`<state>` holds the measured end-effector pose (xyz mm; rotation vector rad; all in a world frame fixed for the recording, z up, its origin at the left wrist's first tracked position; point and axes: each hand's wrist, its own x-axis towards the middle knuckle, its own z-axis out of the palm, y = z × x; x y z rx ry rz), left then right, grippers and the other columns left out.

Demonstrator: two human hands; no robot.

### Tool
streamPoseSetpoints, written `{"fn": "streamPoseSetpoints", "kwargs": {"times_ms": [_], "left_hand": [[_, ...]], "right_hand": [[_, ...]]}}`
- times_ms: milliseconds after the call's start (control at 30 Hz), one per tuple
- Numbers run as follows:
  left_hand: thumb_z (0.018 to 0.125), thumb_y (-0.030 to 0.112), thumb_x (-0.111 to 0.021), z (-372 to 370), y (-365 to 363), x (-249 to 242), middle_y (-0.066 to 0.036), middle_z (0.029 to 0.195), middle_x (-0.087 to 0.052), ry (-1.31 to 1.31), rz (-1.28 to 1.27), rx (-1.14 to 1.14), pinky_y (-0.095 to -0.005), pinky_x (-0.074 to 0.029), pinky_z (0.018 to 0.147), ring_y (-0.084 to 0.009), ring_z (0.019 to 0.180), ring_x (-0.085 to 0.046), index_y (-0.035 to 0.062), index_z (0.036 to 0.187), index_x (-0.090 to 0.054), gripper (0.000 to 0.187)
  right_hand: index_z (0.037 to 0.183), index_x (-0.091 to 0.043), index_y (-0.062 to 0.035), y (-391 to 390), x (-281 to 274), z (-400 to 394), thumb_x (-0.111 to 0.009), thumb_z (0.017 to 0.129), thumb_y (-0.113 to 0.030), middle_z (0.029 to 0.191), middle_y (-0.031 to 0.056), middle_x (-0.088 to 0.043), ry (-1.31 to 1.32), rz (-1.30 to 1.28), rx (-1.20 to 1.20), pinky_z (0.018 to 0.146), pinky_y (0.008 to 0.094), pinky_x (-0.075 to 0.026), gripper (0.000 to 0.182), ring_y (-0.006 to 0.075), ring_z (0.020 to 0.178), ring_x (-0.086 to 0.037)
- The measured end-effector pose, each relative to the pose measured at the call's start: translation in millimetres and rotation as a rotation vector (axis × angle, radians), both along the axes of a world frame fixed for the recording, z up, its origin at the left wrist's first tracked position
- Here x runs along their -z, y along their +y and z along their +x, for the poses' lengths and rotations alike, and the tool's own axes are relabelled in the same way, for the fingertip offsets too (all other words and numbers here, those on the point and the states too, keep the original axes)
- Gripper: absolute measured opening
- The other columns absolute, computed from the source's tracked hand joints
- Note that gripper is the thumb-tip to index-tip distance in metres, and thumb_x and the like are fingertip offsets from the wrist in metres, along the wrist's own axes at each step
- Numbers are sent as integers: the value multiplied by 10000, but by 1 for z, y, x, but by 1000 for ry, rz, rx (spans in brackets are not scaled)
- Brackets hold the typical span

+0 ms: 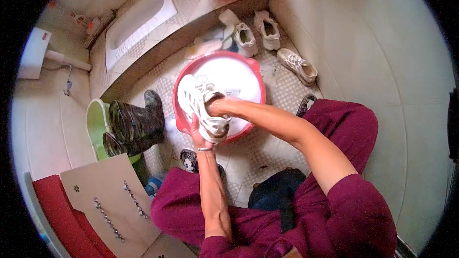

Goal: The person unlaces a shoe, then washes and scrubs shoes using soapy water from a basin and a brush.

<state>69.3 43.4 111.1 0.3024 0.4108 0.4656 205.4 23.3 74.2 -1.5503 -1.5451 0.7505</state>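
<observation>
A white sneaker (pixel 203 110) is held over the near rim of the pink basin (pixel 184 74), so that drips fall back into the soapy water. It is gripped from below by the left hand (pixel 196 134), fingers clenched on its side; the right hand (pixel 217 107) is thrust inside, its fingers hidden. Beyond the basin, more white sneakers (pixel 267 31) are lined along the wall; left of it, rubber boots (pixel 134 124) lie.

Left hand (pixel 196 134) grips a white sneaker (pixel 201 110) from below, over the near rim of a pink basin (pixel 256 74) of soapy water. Right hand (pixel 217 107) is inside the sneaker's opening. Three more sneakers (pixel 267 31) lie on the tiled floor (pixel 248 157) beyond the basin. Rubber boots (pixel 134 124) stand to its left.
</observation>
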Motion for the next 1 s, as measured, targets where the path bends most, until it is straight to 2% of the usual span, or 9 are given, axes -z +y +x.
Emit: {"fn": "streamPoseSetpoints", "kwargs": {"times_ms": [200, 333, 467, 600, 667, 733, 800, 867, 1000], "left_hand": [[865, 305, -474, -2, 21, 27, -126, 1175, -523, 30, -48, 92, -415, -420, 897, -266, 1017, -541, 20, 1247, -396, 483], [842, 221, -522, -6, 26, 39, -124, 1196, -507, 178, 39, -91, -418, -389, 932, -266, 1053, -517, 12, 1251, -385, 480], [828, 215, -542, -13, 23, 31, -117, 1237, -469, 15, 55, -61, -420, -351, 966, -263, 1116, -468, 15, 1272, -352, 522], [830, 213, -533, -22, 30, 41, -120, 1210, -489, -110, -68, -54, -415, -382, 938, -275, 1075, -498, 5, 1263, -358, 511], [829, 211, -529, -17, 32, 45, -134, 1191, -500, 88, 102, -54, -410, -401, 921, -282, 1056, -512, -7, 1253, -361, 506], [834, 158, -512, -10, 31, 52, -139, 1165, -513, 101, 109, -26, -397, -430, 894, -277, 1024, -536, -18, 1244, -359, 472], [831, 72, -498, 4, 31, 64, -132, 1100, -542, 278, 272, -46, -361, -482, 804, -245, 952, -567, -25, 1203, -400, 396], [782, 35, -592, 16, 34, 95, -116, 1077, -557, 467, 407, -92, -299, -470, 777, -174, 892, -566, -41, 1253, -371, 525], [661, 117, -714, 32, 30, 147, -169, 1086, -541, 905, 849, -185, -297, -437, 817, -201, 936, -533, -75, 1282, -313, 764]], "right_hand": [[923, -586, 17, 25, 31, 6, -496, 746, -86, 851, 139, -612, -149, -370, 59, 739, 318, -431, 224, 223, 810, -556], [936, -581, 11, 1, 7, -8, -499, 738, -93, 877, 152, -611, 64, -282, -68, 747, 328, -428, 238, 247, 828, -556], [945, -577, 6, -30, -20, -9, -501, 733, -98, 897, 162, -610, 205, -263, -166, 754, 335, -427, 249, 264, 842, -557], [818, -558, 38, -38, 9, -13, -476, 691, -11, 711, 69, -558, 324, 228, -286, 623, 316, -410, 159, 171, 669, -496], [786, -557, 41, -44, -10, -5, -452, 705, 14, 744, 21, -552, 483, -265, -371, 603, 308, -398, 136, 123, 697, -469], [839, -587, 27, -42, 16, -3, -486, 711, -9, 823, -4, -579, 426, -398, -361, 612, 289, -412, 167, 118, 729, -496], [923, -615, -3, -45, 28, -2, -524, 723, -47, 869, 0, -595, 731, -173, -122, 613, 259, -422, 224, 101, 739, -513], [958, -632, -38, -47, 51, 15, -546, 759, -135, 852, 8, -605, 940, -504, 179, 618, 255, -433, 237, 108, 718, -527], [977, -610, -14, -50, 151, 18, -569, 809, -244, 877, 20, -596, 1056, -505, 463, 699, 258, -442, 288, 107, 782, -538]]}}
